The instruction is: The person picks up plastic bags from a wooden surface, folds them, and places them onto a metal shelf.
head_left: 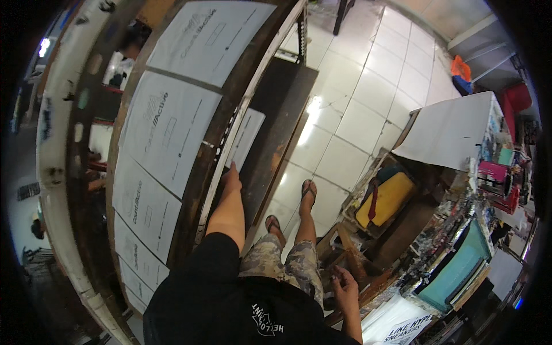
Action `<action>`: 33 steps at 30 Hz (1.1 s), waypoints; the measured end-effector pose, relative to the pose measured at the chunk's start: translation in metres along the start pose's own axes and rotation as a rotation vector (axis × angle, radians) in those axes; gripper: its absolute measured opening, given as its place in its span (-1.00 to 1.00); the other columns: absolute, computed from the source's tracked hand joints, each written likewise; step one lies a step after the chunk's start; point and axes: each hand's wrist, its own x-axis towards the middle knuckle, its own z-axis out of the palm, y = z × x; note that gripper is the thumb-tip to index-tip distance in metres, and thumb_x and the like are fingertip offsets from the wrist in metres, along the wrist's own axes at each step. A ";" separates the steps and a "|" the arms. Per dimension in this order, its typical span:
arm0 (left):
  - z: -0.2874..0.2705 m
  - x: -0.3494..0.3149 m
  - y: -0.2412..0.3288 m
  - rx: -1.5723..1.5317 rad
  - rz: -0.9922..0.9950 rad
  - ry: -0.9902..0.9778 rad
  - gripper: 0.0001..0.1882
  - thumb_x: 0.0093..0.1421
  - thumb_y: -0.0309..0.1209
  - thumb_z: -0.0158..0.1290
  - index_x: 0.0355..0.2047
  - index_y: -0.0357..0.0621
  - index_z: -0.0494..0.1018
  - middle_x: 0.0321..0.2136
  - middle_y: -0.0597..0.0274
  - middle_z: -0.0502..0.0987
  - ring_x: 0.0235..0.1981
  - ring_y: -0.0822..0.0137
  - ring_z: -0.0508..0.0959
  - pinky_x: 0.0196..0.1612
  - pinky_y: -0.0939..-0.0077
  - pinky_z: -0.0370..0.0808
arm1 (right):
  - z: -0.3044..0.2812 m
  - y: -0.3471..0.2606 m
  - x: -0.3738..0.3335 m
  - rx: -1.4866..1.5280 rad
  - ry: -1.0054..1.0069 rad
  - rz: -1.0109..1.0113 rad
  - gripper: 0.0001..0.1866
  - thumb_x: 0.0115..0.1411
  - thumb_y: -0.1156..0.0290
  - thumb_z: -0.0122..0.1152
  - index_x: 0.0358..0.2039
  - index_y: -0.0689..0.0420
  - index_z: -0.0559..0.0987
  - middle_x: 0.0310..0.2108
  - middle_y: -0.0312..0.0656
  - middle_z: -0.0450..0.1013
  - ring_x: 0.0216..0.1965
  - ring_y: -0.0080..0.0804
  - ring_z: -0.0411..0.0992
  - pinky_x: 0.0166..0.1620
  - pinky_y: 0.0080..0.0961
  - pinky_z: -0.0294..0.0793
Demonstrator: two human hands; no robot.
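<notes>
White stack (pixel 247 137): I see it on the dark shelf (pixel 282 112), along the edge of the desk (pixel 214 129).
Left hand (pixel 231 181): at the stack's near end; I can't tell whether its fingers grip.
Right hand (pixel 347 287): low, fingers loosely curled, slightly apart.

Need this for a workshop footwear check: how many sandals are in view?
2: the left sandal is on the person's left foot, nearer the long table; the right sandal is farther forward. Others may be hidden in dark areas.
</notes>
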 end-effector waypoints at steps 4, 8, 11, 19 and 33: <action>-0.001 0.017 0.013 0.121 -0.063 0.279 0.06 0.17 0.31 0.10 0.26 -0.52 0.24 0.26 -0.30 0.31 0.26 -0.11 0.36 0.26 -0.02 0.34 | 0.005 -0.012 0.002 0.058 -0.051 0.145 -0.63 0.30 0.52 0.16 0.12 0.23 0.52 -0.01 -0.03 0.57 -0.01 -0.27 0.55 0.08 -0.39 0.48; 0.009 0.014 0.028 0.182 0.038 0.137 0.02 0.15 0.29 0.12 0.19 -0.54 0.31 0.10 -0.28 0.45 0.10 -0.07 0.51 0.13 0.02 0.47 | 0.020 -0.001 -0.005 0.036 -0.021 0.167 -0.63 0.34 0.51 0.13 0.14 0.29 0.49 0.00 -0.09 0.56 0.04 -0.41 0.50 0.12 -0.46 0.44; 0.011 0.076 0.003 -0.089 0.464 0.091 -0.12 0.16 0.16 0.19 0.10 -0.52 0.39 -0.04 -0.17 0.55 -0.01 0.00 0.59 0.01 0.09 0.56 | 0.019 -0.008 -0.002 0.087 -0.058 0.231 -0.63 0.34 0.50 0.13 0.14 0.30 0.49 0.02 -0.08 0.55 0.06 -0.40 0.49 0.14 -0.44 0.43; 0.028 0.084 0.040 0.022 0.354 0.016 -0.29 0.16 -0.07 0.23 0.13 -0.39 0.38 0.00 -0.07 0.53 0.00 0.05 0.58 -0.01 0.17 0.57 | 0.037 -0.003 0.005 0.120 -0.042 0.262 -0.64 0.37 0.48 0.13 0.14 0.31 0.49 0.02 -0.08 0.55 0.06 -0.39 0.49 0.14 -0.44 0.43; -0.015 0.086 0.030 -0.608 0.306 -0.204 -0.40 0.19 -0.40 0.22 0.21 -0.25 0.31 0.11 0.06 0.47 0.05 0.10 0.53 0.03 0.27 0.54 | 0.012 -0.029 0.014 0.017 -0.045 0.172 -0.65 0.34 0.51 0.12 0.12 0.31 0.50 -0.05 -0.13 0.57 -0.01 -0.44 0.50 0.12 -0.48 0.42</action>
